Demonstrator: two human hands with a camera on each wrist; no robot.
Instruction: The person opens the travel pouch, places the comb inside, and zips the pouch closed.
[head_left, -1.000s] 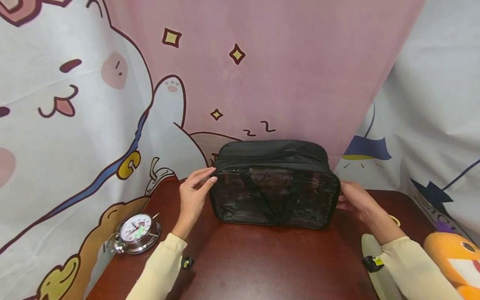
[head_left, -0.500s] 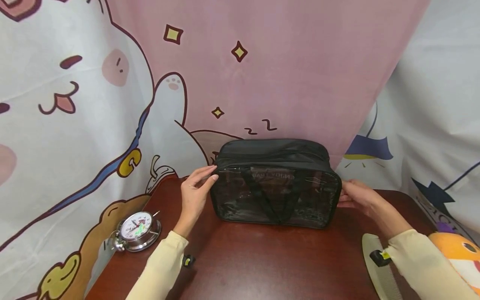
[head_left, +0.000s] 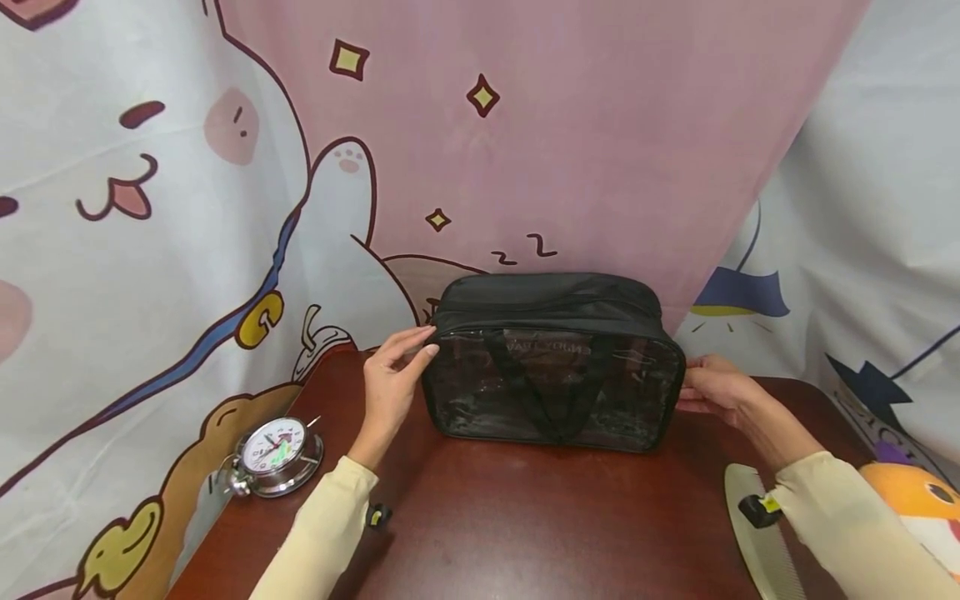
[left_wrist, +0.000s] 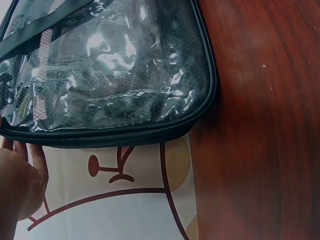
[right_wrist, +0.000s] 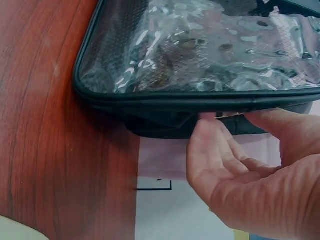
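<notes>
A black toiletry bag (head_left: pixel 551 387) with a clear front panel and black strap handles stands upright at the back of the table. My left hand (head_left: pixel 390 383) holds its upper left corner, thumb in front and fingers at the side. In the left wrist view, those fingers (left_wrist: pixel 38 162) reach behind the dark edge piping. My right hand (head_left: pixel 722 387) is at the bag's right side. In the right wrist view, its thumb and curled fingers (right_wrist: pixel 207 145) pinch at the side below the front rim; the fingertips are partly hidden.
A silver alarm clock (head_left: pixel 273 457) is at the table's left edge. A pale comb (head_left: pixel 750 525) lies at the right, partly under my right sleeve. Beyond it sits an orange plush toy (head_left: pixel 911 492). A printed cloth (head_left: pixel 600 150) hangs behind the brown table (head_left: pixel 540 517).
My right hand has shifted slightly outward along the bag's right side, and more of the comb shows. The left hand keeps its place at the corner. The view has tilted slightly.
</notes>
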